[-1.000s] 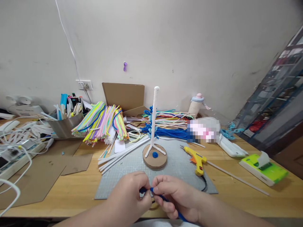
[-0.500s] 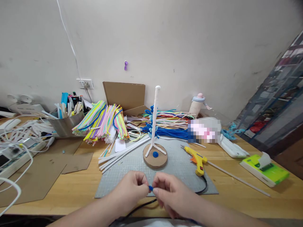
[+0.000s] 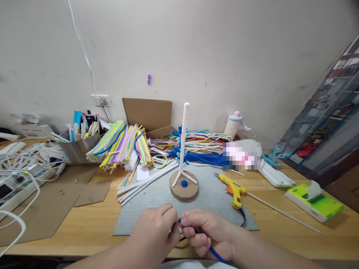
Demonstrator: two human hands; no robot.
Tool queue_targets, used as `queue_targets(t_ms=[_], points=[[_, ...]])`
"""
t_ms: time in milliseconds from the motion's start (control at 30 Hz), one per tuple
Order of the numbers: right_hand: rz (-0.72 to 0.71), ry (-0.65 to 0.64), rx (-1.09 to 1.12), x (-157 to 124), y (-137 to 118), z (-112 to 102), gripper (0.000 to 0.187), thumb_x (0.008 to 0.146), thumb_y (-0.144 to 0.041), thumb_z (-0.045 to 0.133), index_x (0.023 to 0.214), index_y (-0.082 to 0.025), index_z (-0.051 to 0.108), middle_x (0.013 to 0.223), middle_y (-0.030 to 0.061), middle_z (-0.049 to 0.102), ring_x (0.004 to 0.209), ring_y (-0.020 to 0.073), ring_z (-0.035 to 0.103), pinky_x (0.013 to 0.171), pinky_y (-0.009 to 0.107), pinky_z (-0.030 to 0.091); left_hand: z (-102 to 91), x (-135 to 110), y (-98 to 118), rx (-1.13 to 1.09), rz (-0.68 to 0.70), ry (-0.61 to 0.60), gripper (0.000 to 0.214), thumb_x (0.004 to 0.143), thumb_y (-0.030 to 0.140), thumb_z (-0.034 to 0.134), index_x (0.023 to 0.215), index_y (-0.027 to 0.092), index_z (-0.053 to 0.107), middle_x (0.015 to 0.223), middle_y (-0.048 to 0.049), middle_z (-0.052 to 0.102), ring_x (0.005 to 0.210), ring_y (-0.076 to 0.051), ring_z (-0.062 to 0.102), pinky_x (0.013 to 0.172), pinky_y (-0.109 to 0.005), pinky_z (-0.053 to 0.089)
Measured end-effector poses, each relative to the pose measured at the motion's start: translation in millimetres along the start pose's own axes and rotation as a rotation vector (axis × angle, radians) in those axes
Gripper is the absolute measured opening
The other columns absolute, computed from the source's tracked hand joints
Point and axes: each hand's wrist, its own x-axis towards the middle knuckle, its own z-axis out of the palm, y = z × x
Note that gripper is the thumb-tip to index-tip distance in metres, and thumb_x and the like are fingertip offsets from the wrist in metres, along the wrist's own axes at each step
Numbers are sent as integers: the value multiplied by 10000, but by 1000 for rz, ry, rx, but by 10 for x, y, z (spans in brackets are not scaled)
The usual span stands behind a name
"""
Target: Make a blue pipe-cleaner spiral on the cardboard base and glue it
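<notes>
Near the table's front edge, my left hand and my right hand meet, both closed on a blue pipe cleaner. Its end is pinched between the fingertips of both hands, and the rest runs under my right fingers toward my lap. Beyond them stands a round cardboard base with a white wrapped post upright on it. The post's white legs spread over the base, with a small blue coil between them. Blue fuzzy shapes show behind the post.
A yellow glue gun lies right on the grey cutting mat, its black cord running forward. Pipe cleaner bundles, blue pipe cleaners and white strips lie behind. A green tissue pack sits right, a power strip left.
My left hand has turned so its back faces up more. My right hand has rolled, its fingers now curled around the blue pipe cleaner, whose length has come into view.
</notes>
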Motion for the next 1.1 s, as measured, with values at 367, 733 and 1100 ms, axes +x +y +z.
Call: queue_targets(t_ms=[367,733,1100], points=[[-989,206,-2004,-137,91,-12,124,762,-122,480,653,-183,488,601,-7,536,525,105,386,495,264,204,-52,155,-41,-1186,-817,-736,149,525,247,513,525,202,371,428,101,295,373,-42,138,398,-206,93],[-192,221,-551,50,52,-59,93,661,-185,505,642,-210,417,380,-117,331,286,42,204,315,161,160,-81,50,46,-112,-6,-377,182,817,135,429,883,185,591,846,-38,616,732,-161,561,618,-242,366],[-110,85,-305,126,35,-100,125,645,-162,533,660,-197,414,431,-114,361,303,21,218,328,142,149,12,52,40,106,-24,-419,166,776,104,434,856,182,556,775,-41,613,673,-175,565,563,-251,343]])
